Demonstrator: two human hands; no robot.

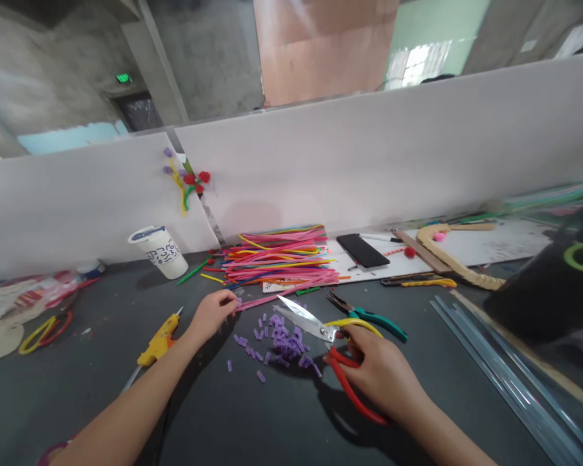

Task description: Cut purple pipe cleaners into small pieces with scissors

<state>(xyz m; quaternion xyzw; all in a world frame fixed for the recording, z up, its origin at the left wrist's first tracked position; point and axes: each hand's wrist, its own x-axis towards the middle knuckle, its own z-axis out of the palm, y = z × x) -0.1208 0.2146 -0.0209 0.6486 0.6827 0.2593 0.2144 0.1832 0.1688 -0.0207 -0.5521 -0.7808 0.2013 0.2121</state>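
My right hand (376, 366) is wrapped round the red and yellow handles of a pair of scissors (305, 319), whose blades are spread apart and point up and left. Under and left of the blades lies a loose heap of short purple pieces (284, 341). The fingers of my left hand (216, 312) are pinched together at the left end of a pink pipe cleaner (260, 301), with a bit of purple at the fingertips. Just behind sits a pile of pipe cleaners (276, 259), mostly pink with yellow, orange and blue ones.
A yellow glue gun (160, 340) lies beside my left forearm, and a white cup (160, 254) stands behind it. Green-handled pliers (369, 317), a black phone (362, 250) and clear glue sticks (510, 375) are on the right. A white partition (320, 168) closes off the back.
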